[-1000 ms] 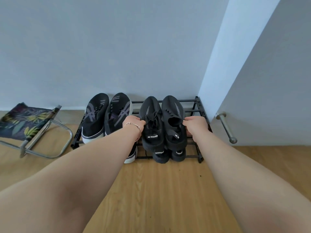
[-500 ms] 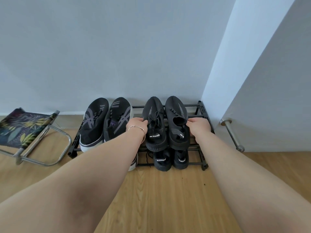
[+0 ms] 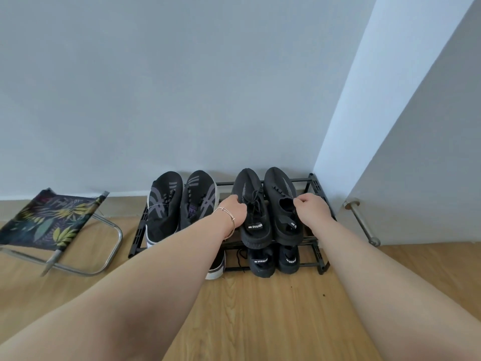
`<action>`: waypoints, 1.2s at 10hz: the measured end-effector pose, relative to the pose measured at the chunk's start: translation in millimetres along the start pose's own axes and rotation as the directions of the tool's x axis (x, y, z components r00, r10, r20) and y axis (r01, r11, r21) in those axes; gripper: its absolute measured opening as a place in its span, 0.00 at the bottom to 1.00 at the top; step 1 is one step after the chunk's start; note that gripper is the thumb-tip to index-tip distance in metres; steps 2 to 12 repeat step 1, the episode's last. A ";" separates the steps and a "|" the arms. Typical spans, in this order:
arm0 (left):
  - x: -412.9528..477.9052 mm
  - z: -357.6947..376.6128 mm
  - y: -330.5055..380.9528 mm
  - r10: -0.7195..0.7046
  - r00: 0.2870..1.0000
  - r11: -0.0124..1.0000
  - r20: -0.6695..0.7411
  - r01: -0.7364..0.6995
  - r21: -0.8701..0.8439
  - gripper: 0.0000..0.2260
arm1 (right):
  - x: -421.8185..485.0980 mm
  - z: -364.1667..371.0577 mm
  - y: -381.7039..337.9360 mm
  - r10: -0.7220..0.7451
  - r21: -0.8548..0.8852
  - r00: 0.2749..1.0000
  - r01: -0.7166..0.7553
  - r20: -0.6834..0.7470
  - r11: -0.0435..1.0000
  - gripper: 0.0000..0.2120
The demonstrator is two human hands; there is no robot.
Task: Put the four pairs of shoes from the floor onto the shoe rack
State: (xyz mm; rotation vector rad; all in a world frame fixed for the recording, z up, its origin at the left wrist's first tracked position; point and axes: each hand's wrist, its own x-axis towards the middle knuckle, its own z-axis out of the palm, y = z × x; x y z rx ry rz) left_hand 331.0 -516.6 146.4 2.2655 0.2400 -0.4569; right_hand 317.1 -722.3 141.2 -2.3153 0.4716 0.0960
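The task is judged nearly complete: all four pairs are seen on the shoe rack (image 3: 316, 183), and no shoe is seen on the bare floor (image 3: 260, 308). On the top tier, the striped pair (image 3: 179, 201) occupies the 9 o'clock half and the black knit pair (image 3: 268, 204) the 3 o'clock half, toes toward the wall at 12 o'clock. On the lower tier, a second knit pair (image 3: 273, 261) is visible directly beneath; at its 9 o'clock side only a white-edged sole (image 3: 216, 269) of the fourth pair is exposed, the rest being hidden behind the left forearm. What remains is judged to be final seating of the top knit pair and release. The left hand (image 3: 234, 212), a bangle (image 3: 227, 217) at its wrist, is curled against the 9 o'clock flank of the left knit shoe; the right hand (image 3: 312, 207) is closed with fingertips pinching the collar edge of the right knit shoe. The pair lies between the two hands, touched by both. Whether its soles rest fully on the bars cannot be told.
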 end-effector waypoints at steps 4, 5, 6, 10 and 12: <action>-14.1 -25.5 12.6 0.020 1.000 0.996 0.006 -0.021 0.081 0.18 | -12.7 -2.8 -30.5 -0.071 -0.089 0.996 0.067 -0.048 0.994 0.17; -14.1 -25.5 12.6 0.020 1.000 0.996 0.006 -0.021 0.081 0.18 | -12.7 -2.8 -30.5 -0.071 -0.089 0.996 0.067 -0.048 0.994 0.17; -14.1 -25.5 12.6 0.020 1.000 0.996 0.006 -0.021 0.081 0.18 | -12.7 -2.8 -30.5 -0.071 -0.089 0.996 0.067 -0.048 0.994 0.17; -14.1 -25.5 12.6 0.020 1.000 0.996 0.006 -0.021 0.081 0.18 | -12.7 -2.8 -30.5 -0.071 -0.089 0.996 0.067 -0.048 0.994 0.17; -14.1 -25.5 12.6 0.020 1.000 0.996 0.006 -0.021 0.081 0.18 | -12.7 -2.8 -30.5 -0.071 -0.089 0.996 0.067 -0.048 0.994 0.17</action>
